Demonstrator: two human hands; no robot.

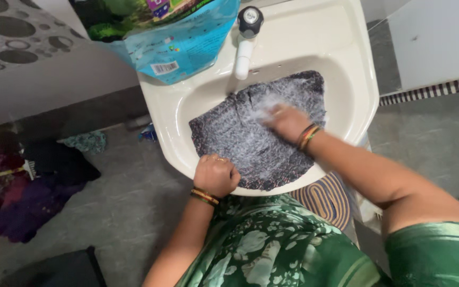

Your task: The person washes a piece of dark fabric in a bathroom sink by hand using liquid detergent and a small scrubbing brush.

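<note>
A dark grey patterned cloth (245, 135), covered in white soap lather, lies spread inside a cream washbasin (346, 69). My left hand (216, 174) is clenched on the cloth's near edge at the basin's front rim. My right hand (287, 121) presses flat on the soapy middle of the cloth, fingers blurred. Both wrists wear bangles.
A tap (246, 40) with a black knob stands at the back of the basin. A blue detergent pouch (173, 37) rests on the basin's back left corner. A heap of dark clothes (33, 186) lies on the grey floor to the left. A striped round mat (322, 199) sits under the basin.
</note>
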